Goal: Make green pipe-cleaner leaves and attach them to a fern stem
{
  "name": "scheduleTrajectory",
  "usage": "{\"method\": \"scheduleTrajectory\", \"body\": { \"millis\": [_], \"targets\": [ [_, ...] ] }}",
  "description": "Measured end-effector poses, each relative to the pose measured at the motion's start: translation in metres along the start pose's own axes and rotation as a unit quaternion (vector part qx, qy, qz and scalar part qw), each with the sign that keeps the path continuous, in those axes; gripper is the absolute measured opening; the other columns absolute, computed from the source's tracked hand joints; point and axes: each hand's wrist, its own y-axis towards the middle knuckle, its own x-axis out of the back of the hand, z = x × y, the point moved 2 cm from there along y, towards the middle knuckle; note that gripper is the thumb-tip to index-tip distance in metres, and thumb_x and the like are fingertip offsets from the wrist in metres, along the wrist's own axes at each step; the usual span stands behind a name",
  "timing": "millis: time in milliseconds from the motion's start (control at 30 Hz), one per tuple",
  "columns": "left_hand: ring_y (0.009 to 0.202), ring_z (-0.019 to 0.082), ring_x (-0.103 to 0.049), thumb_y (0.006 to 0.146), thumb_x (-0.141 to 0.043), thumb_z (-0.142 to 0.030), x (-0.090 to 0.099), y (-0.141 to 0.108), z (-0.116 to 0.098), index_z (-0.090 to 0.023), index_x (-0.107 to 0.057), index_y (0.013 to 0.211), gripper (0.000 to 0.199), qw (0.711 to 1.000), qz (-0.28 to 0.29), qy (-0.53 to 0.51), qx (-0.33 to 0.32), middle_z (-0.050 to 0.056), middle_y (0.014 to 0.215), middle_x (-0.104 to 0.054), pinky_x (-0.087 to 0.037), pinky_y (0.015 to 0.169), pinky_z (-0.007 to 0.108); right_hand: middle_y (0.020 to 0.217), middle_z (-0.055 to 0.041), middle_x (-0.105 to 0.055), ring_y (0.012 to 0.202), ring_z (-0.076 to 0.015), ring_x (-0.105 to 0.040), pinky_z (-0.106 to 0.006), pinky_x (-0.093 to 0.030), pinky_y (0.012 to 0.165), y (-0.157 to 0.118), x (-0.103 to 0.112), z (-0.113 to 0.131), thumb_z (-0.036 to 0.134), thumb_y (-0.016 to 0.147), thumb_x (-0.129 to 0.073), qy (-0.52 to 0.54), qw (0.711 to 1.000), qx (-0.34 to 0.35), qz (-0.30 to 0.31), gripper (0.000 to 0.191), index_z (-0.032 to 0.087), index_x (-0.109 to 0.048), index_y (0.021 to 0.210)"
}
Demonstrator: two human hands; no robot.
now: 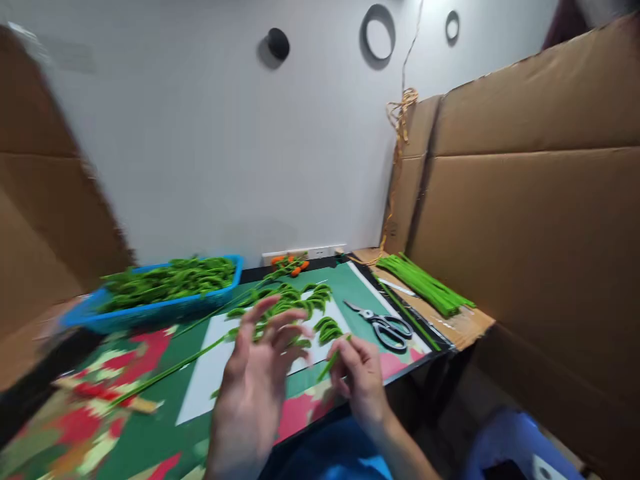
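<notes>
My left hand (255, 383) is raised over the table's near side, palm up, fingers spread and slightly blurred, with nothing in it. To its right, my right hand (363, 380) pinches a short green pipe cleaner (326, 368) between thumb and fingertips. Behind both hands, a white sheet of paper (200, 387) carries several curved green fuzzy pieces (287, 300), partly hidden by my left fingers. A small cluster of curved pieces (329, 329) lies just beyond my right hand. Dark-handled scissors (393, 331) rest to the right, apart from my hand.
A blue tray (240, 270) heaped with green fuzzy pieces (173, 283) stands at the back left. Orange-tipped green stems (295, 265) lie at the back. A bundle of green pipe cleaners (425, 283) is at the right, beside a tall cardboard wall (530, 220). A blue-purple bin (515, 443) stands below.
</notes>
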Motion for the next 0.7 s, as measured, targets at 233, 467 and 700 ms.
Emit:
{"method": "scheduleTrajectory", "body": {
  "millis": [233, 467, 700],
  "targets": [
    [0.153, 0.027, -0.05, 0.115, -0.029, -0.052, -0.011, -0.004, -0.006, -0.038, -0.033, 0.17, 0.057, 0.987, 0.058, -0.136, 0.065, 0.005, 0.171, -0.045, -0.041, 0.126, 0.056, 0.053, 0.0044, -0.051, 0.04, -0.0055, -0.039, -0.017, -0.024, 0.038, -0.016, 0.005, 0.002, 0.056, 0.094, -0.076, -0.014, 0.999, -0.028, -0.006, 0.045, 0.015, -0.07, 0.075],
    [0.16, 0.025, -0.039, 0.113, -0.024, -0.057, -0.01, -0.008, -0.004, -0.04, -0.023, 0.173, 0.062, 0.984, 0.037, -0.157, 0.069, 0.001, 0.177, -0.035, -0.034, 0.13, 0.054, 0.054, 0.0018, -0.056, 0.038, -0.0065, -0.041, -0.02, -0.026, 0.038, -0.021, 0.006, 0.005, 0.055, 0.095, -0.075, -0.036, 0.999, -0.034, 0.003, 0.045, 0.015, -0.07, 0.075],
    [0.159, 0.025, -0.041, 0.113, -0.028, -0.056, -0.009, -0.008, -0.004, -0.039, -0.024, 0.173, 0.062, 0.986, 0.05, -0.149, 0.05, 0.003, 0.174, -0.041, -0.043, 0.125, 0.052, 0.052, 0.0015, -0.055, 0.039, -0.0079, -0.04, -0.022, -0.025, 0.039, -0.022, 0.005, 0.008, 0.056, 0.095, -0.074, -0.052, 0.998, -0.038, 0.003, 0.045, 0.017, -0.071, 0.074]
  ]
}}
